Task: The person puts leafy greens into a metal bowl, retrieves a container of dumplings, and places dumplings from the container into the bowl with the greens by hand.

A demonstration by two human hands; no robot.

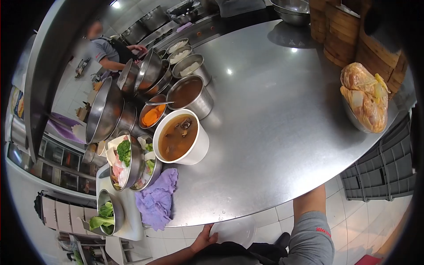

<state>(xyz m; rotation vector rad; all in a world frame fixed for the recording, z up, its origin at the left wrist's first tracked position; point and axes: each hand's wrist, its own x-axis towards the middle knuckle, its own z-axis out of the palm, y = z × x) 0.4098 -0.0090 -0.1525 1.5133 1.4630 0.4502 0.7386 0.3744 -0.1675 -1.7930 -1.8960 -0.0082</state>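
Holding clear plastic piece (pixel 236 230) by rim in closed left hand (pixel 204 240), near left of bench (pixel 265 132); judged at handling step, needing steady grip. Cannot tell state of hidden right hand.

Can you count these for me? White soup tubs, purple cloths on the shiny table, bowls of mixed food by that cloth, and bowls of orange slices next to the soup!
White soup tub: 1
Purple cloth: 1
Mixed-food bowls: 2
Orange-slice bowl: 1
Total: 5
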